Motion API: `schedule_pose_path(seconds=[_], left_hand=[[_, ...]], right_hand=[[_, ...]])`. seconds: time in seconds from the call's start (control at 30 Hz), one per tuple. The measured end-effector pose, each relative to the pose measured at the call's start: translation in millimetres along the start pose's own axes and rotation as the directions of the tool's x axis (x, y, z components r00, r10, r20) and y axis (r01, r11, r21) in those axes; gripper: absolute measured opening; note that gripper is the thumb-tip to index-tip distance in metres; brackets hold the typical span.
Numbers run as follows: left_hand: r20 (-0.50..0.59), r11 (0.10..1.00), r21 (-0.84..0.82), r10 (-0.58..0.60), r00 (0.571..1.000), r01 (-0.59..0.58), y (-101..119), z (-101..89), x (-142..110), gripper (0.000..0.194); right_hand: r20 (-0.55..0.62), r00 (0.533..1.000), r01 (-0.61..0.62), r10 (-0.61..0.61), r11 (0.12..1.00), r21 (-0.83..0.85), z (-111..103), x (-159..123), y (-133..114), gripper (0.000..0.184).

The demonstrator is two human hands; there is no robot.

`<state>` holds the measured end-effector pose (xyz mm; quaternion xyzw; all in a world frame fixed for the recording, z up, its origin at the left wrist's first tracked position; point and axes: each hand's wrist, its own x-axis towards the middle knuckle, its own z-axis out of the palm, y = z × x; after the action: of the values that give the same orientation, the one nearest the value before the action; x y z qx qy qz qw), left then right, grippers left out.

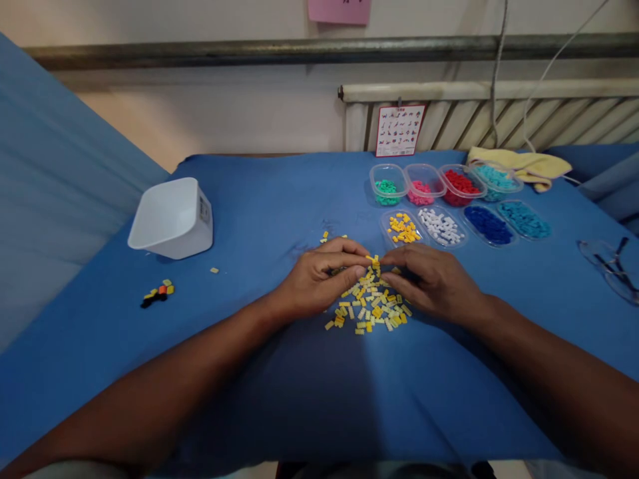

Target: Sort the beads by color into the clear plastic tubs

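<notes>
A few small yellow building bricks (373, 261) are between the fingertips of my two hands, above a loose pile of yellow bricks (375, 311). My left hand (322, 274) comes in from the left, thumb and fingers closed at the left side of those bricks. My right hand (432, 278) meets them from the right with its fingers bent and the fingertips against them. The fingers partly hide how the bricks are joined. Part of the pile lies hidden behind both hands.
Clear tubs of bricks stand at the back right, among them a red-filled tub (460, 185) and a white-filled tub (442, 226). A white bin (172, 219) is at the left, near a small brick cluster (158, 293). Glasses (614, 266) and a yellow cloth (522, 163) lie right.
</notes>
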<state>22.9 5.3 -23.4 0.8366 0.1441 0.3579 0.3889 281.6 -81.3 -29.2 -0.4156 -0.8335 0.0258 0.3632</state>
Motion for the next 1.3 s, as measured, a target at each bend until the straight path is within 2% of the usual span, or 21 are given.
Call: schedule_pose_path(seconds=[0.13, 0.2, 0.27, 0.4, 0.43, 0.5, 0.6, 0.67, 0.73, 0.9, 1.0, 1.13, 1.23, 1.3], left_hand=[[0.050, 0.987, -0.140, -0.069, 0.996, 0.075, 7.5, 1.1, 1.7, 0.021], [0.074, 0.982, -0.163, -0.079, 0.994, 0.091, 7.4, 1.2, 1.7, 0.022], [0.051, 0.986, -0.148, -0.071, 0.996, 0.078, 5.2, 0.2, 1.4, 0.023], [-0.046, 1.000, 0.006, -0.027, 0.999, 0.028, 2.4, -4.3, 1.1, 0.017], [-0.026, 0.999, 0.049, -0.009, 1.000, 0.011, 3.0, -5.1, 0.8, 0.013], [0.096, 0.988, 0.150, 0.024, 0.995, -0.038, 5.7, -5.0, -0.4, 0.009], [0.272, 0.924, 0.362, 0.023, 0.962, -0.124, 10.9, -0.7, -3.6, 0.015], [0.305, 0.862, 0.487, -0.019, 0.952, -0.139, 13.6, 3.3, -5.7, 0.021], [0.292, 0.820, 0.558, -0.047, 0.955, -0.130, 15.4, 6.5, -7.3, 0.021], [0.293, 0.819, 0.564, -0.082, 0.953, -0.103, 18.1, 9.0, -8.1, 0.017], [0.307, 0.831, 0.552, -0.127, 0.943, -0.068, 20.7, 8.1, -7.4, 0.014], [0.320, 0.813, 0.581, -0.200, 0.926, -0.025, 24.5, 7.4, -5.7, 0.020], [0.306, 0.803, 0.595, -0.209, 0.929, -0.015, 25.9, 8.2, -4.6, 0.027], [0.303, 0.808, 0.589, -0.206, 0.930, -0.013, 25.8, 9.0, -4.3, 0.023]], right_hand=[[-0.055, 0.998, -0.021, 0.020, 1.000, -0.007, 2.1, 3.6, -6.2, 0.010], [-0.045, 0.998, -0.048, 0.047, 0.999, -0.015, 2.1, 4.4, -8.0, 0.007], [-0.041, 0.995, -0.089, 0.088, 0.996, -0.024, 1.3, 3.7, -7.8, 0.007], [-0.072, 0.971, -0.235, 0.228, 0.966, -0.104, -3.0, -1.7, 5.1, 0.013], [-0.086, 0.956, -0.291, 0.281, 0.946, -0.145, -4.5, -3.2, 11.4, 0.015], [-0.123, 0.914, -0.404, 0.386, 0.885, -0.230, -7.5, -5.2, 26.7, 0.017], [-0.190, 0.863, -0.505, 0.469, 0.816, -0.280, -10.3, -4.4, 49.8, 0.020], [-0.226, 0.847, -0.530, 0.482, 0.805, -0.266, -11.0, -2.3, 60.7, 0.022], [-0.238, 0.838, -0.542, 0.492, 0.802, -0.252, -11.6, -1.0, 65.9, 0.024], [-0.229, 0.852, -0.518, 0.472, 0.826, -0.225, -16.4, -4.9, 56.9, 0.023], [-0.191, 0.894, -0.442, 0.405, 0.867, -0.230, -16.9, -8.2, 43.1, 0.024], [-0.066, 0.955, -0.297, 0.289, 0.926, -0.232, -12.4, -9.2, 25.3, 0.025], [-0.019, 0.972, -0.234, 0.236, 0.947, -0.218, -10.3, -8.0, 18.0, 0.026], [-0.012, 0.976, -0.214, 0.216, 0.956, -0.202, -10.6, -6.9, 15.8, 0.024]])
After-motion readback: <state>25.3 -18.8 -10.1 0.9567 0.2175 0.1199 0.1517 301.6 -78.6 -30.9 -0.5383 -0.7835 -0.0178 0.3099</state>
